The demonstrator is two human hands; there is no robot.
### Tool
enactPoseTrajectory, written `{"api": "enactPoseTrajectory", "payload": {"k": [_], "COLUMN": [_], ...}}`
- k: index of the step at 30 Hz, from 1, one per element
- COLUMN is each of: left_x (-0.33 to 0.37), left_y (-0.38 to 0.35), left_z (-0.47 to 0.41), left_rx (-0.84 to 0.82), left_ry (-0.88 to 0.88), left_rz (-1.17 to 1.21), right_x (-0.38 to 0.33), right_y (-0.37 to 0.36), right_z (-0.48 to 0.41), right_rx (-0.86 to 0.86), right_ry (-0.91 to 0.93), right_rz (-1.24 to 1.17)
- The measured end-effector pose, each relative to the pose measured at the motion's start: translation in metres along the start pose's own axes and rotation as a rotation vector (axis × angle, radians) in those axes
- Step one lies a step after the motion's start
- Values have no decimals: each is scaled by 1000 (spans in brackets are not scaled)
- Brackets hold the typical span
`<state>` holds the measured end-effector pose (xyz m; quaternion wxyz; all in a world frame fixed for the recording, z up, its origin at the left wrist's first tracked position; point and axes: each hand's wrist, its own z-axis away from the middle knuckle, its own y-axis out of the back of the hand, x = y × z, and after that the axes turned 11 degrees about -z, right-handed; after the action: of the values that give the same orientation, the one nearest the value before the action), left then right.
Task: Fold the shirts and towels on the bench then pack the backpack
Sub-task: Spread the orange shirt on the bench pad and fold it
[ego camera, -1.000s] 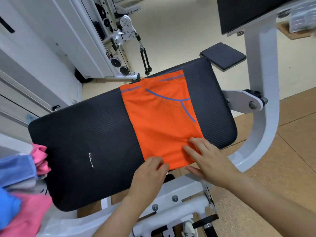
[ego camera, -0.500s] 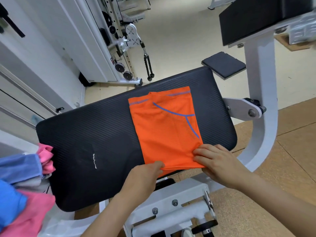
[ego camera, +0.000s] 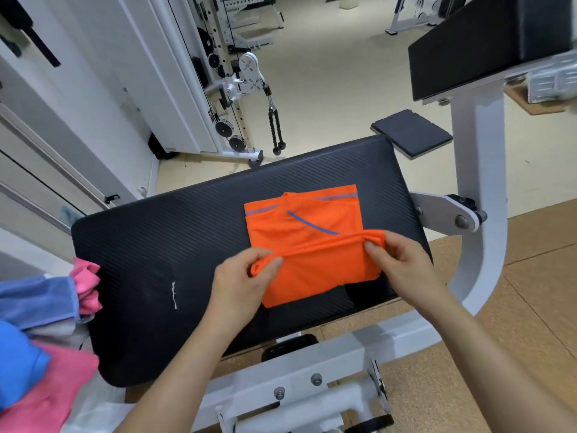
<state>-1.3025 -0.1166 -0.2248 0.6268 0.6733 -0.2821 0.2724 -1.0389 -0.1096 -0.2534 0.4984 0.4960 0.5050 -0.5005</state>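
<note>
An orange shirt (ego camera: 304, 226) with thin blue trim lies on the right half of a black padded bench (ego camera: 162, 245), already folded into a narrow strip. Its near part is lifted and doubled over toward the collar end, so a raised fold runs across the middle of the cloth. The left hand (ego camera: 240, 282) pinches the left corner of that fold between thumb and fingers, and the right hand (ego camera: 402, 264) pinches the right corner the same way, fingers curled over the cloth. Both hands hold the edge just above the flat lower layer, which rests on the pad. At the left end of the bench a heap of pink and blue towels (ego camera: 37, 332) is bunched together, touching the pad's edge. The bench sits on a white metal frame (ego camera: 477, 189). A cable machine (ego camera: 237, 89) stands on the floor beyond.
</note>
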Motion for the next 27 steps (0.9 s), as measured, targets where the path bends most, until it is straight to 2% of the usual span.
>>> {"api": "enactPoseTrajectory", "payload": {"k": [3, 7, 13, 20, 25, 27], "left_x": [8, 12, 3, -7, -8, -4], "left_y": [2, -9, -22, -30, -23, -20], "left_z": [-33, -68, -91, -94, -96, -98], "left_rx": [124, 218, 312, 420, 375, 341], "left_ry": [57, 97, -11, -154, -156, -129], "left_rz": [-15, -119, -426, -563, -536, -606], "right_x": [-9, -13, 3, 12, 10, 12], "right_y": [-22, -46, -60, -62, -58, -59], "right_z": [-27, -61, -95, -99, -105, -105], "right_rx": [176, 312, 443, 493, 510, 522], "right_ry": [78, 124, 195, 230, 211, 221], "right_rz": [165, 494, 806, 715, 708, 718]}}
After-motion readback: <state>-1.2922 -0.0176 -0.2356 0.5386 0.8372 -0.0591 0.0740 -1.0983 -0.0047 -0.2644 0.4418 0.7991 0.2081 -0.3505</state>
